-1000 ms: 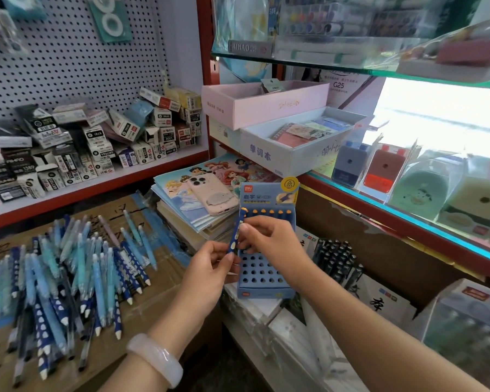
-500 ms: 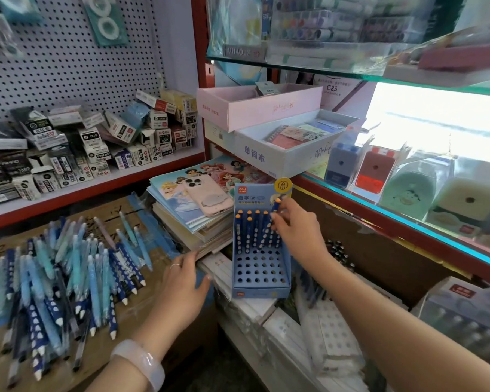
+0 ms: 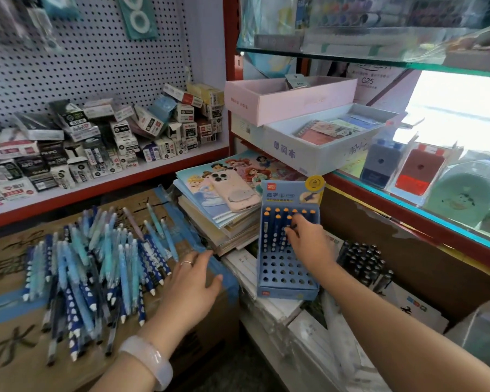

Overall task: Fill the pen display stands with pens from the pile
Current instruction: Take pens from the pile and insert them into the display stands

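Head view, blue display stand [image 3: 287, 281] holding upright pens [image 3: 275, 230], right-hand fingers [image 3: 293, 232] pinching one, left fingers [image 3: 207, 257] spread

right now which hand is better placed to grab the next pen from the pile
The left hand. It hovers open at the right edge of the pen pile on the cardboard box, while the right hand is across at the blue display stand, fingers on a pen in the upper rows.
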